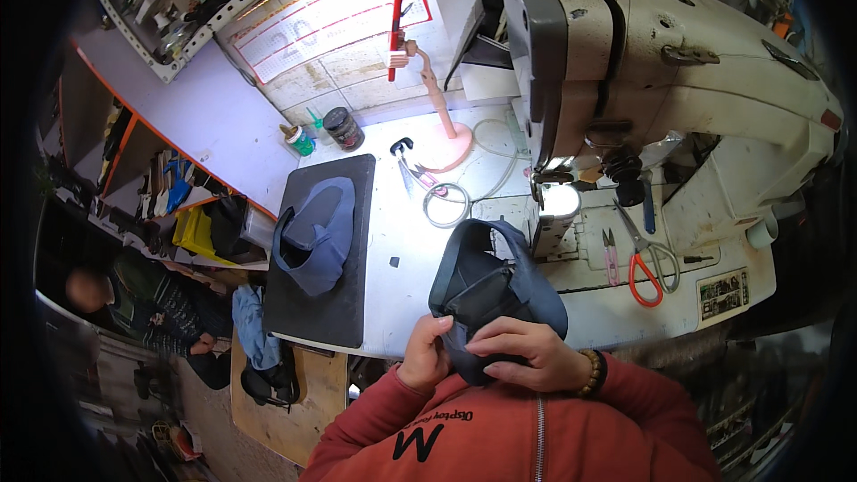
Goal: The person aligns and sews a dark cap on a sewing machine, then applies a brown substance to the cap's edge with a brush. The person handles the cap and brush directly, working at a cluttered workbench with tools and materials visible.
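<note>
Close in front of my body I hold a dark blue, bag-like sewn fabric piece, its opening turned up and a darker lining showing inside. At its near left edge, my left hand pinches the rim between thumb and fingers. My right hand, with a beaded bracelet on the wrist, is curled over the near right edge, its fingertips on the fabric. A similar blue piece lies on a black board to the left. The sewing machine stands just beyond the held piece on the right.
Red-handled scissors and pink thread snips lie on the machine bed. A roll of tape, a pink lamp stand, a dark jar and a green bottle stand farther back. Another person sits at far left.
</note>
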A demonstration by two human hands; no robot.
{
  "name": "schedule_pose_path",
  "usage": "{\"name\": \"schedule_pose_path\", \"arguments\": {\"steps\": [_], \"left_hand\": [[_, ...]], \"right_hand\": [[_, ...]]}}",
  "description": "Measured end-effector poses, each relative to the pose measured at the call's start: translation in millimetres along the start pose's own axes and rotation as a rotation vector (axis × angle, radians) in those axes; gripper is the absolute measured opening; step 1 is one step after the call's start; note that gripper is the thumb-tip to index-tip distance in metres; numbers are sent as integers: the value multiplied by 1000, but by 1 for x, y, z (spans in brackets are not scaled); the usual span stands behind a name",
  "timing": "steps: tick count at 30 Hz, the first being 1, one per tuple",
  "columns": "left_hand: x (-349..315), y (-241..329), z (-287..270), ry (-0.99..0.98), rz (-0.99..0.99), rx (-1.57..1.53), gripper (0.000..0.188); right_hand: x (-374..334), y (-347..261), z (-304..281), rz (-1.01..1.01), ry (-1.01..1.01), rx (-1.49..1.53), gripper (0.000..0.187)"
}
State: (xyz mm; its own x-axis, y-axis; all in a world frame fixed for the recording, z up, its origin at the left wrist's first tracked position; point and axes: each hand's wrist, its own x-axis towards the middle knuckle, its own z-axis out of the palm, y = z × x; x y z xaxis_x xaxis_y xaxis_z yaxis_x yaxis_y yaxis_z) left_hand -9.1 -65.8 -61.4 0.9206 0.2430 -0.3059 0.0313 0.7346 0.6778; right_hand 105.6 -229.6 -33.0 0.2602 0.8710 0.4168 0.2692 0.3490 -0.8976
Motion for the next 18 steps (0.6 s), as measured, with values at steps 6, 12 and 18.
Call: {"name": "schedule_pose_path", "arguments": {"steps": [6, 12, 18], "left_hand": [[-19, 1, -8, -117, 100, 158, 37], [-37, 1, -10, -139, 87, 154, 44], [-45, 9, -2, -17, 172, 176, 41]], "right_hand": [[-14, -17, 1, 14, 23, 46, 26], [-28, -25, 6, 51, 75, 141, 20], [-49, -29, 2, 160, 161, 350, 18]]}}
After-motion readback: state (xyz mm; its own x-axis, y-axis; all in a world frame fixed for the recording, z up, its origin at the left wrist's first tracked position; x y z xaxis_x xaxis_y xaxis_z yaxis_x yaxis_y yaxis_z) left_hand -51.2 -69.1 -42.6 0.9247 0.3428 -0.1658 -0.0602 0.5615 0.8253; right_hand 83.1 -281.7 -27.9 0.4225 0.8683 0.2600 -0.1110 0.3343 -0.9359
